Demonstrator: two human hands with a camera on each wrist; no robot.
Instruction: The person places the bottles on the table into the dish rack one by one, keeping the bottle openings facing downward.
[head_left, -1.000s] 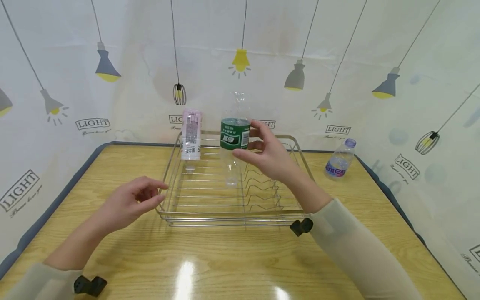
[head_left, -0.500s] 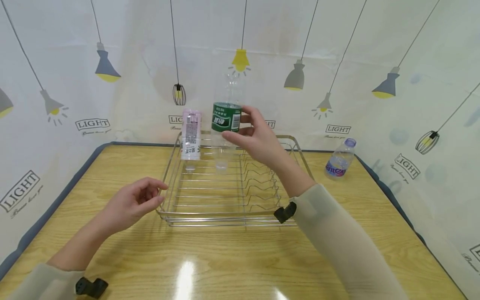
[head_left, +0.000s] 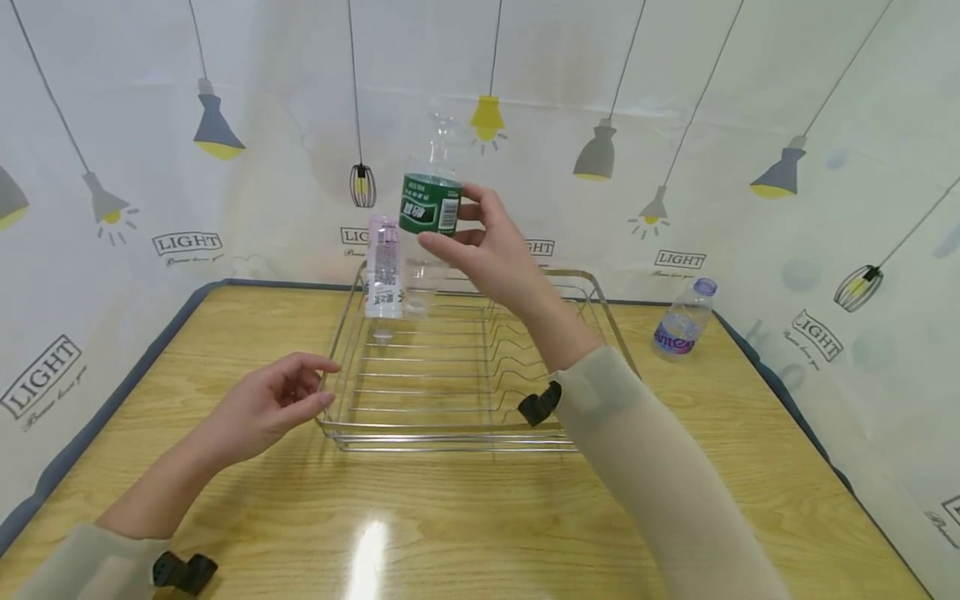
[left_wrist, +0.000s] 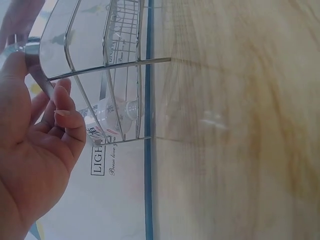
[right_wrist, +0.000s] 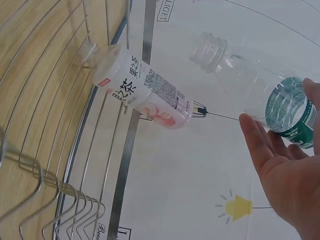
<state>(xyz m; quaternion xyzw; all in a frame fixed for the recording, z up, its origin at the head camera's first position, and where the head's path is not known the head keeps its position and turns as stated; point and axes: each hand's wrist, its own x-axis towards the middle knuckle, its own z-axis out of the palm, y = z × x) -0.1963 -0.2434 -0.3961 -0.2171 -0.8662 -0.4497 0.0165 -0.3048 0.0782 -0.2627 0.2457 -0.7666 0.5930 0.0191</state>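
Observation:
My right hand (head_left: 491,242) grips a clear plastic bottle with a green label (head_left: 429,202) round its label. The bottle is held neck down in the air over the back left of a wire dish rack (head_left: 420,427), its open neck (right_wrist: 207,52) without a cap. Just left of it, a pink-and-white labelled bottle (head_left: 384,275) stands upside down in the rack, also in the right wrist view (right_wrist: 145,95). My left hand (head_left: 273,400) holds the rack's left rim between thumb and fingers, the other fingers loosely curled (left_wrist: 65,115).
A small clear bottle with a purple label and cap (head_left: 682,321) stands upright on the wooden table (head_left: 450,517), right of the rack. Wavy wire dividers (head_left: 517,350) fill the rack's right side. A lamp-printed cloth (head_left: 285,167) hangs behind and at both sides.
My right hand has raised the green-labelled bottle and carried it left and back, towards the pink-and-white bottle. My left hand stays at the rack's rim.

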